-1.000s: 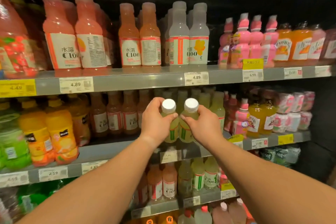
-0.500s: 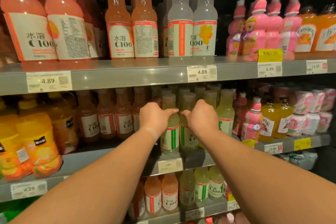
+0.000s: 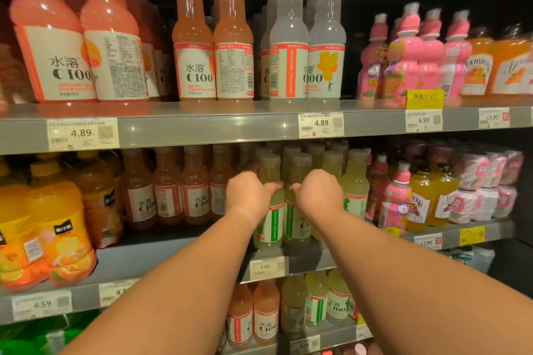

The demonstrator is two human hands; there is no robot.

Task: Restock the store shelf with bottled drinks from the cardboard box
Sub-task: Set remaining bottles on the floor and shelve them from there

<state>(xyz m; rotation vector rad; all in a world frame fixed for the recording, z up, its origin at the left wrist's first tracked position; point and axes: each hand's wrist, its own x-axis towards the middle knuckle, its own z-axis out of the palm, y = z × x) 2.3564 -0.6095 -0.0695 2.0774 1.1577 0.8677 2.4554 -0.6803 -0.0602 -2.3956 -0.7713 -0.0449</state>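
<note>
Both pale-green bottles [image 3: 269,210] now down on middle shelf [image 3: 173,256]; left hand [image 3: 249,196], right hand [image 3: 317,193] still wrapped round shoulders. Release next.

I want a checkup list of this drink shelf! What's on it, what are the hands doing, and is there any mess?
Surface: grey middle shelf, bare strip at its front left of the hands.
Job's things: two green-label bottles stand upright at the shelf front, side by side. The box is not in view.
Clutter: nothing seen; the other drinks stand in rows.
Grippers: left hand wraps the left bottle; right hand wraps the right one.
Cables: nothing seen.
Surroundings: top shelf with C100 bottles, price tag reading 4.89, orange juice at left, pink bottles at right.
</note>
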